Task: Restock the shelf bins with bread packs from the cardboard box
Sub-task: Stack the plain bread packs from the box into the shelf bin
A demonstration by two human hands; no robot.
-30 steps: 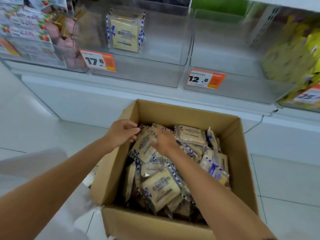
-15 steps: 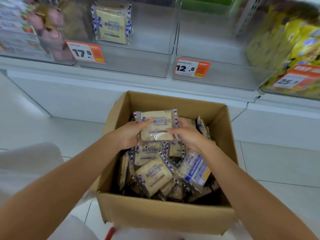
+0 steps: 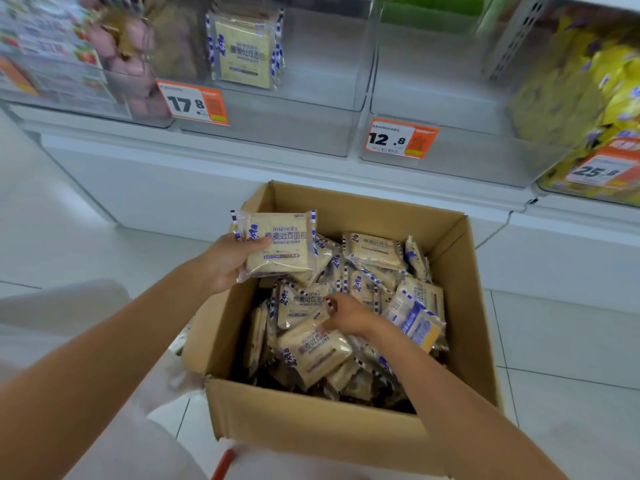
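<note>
An open cardboard box (image 3: 311, 431) on the floor holds several beige bread packs with blue checked edges. My left hand (image 3: 228, 261) grips one bread pack (image 3: 280, 244) and holds it above the box's far left corner. My right hand (image 3: 346, 315) is down in the box, fingers spread and touching a pack (image 3: 301, 304) on the pile. Above, a clear shelf bin (image 3: 311, 98) with a 17.8 tag holds upright packs of the same bread (image 3: 244, 50).
A second clear bin (image 3: 450, 109) with a 12.8 tag sits to the right. Yellow packs (image 3: 588, 81) fill the far right bin, pink and strawberry packs (image 3: 69, 53) the left ones. White shelf base and tiled floor surround the box. A red object (image 3: 221, 465) shows at the bottom.
My right hand let go of the lifted pack and dropped back into the box. My left hand now holds that pack alone, raised slightly higher and to the left.
</note>
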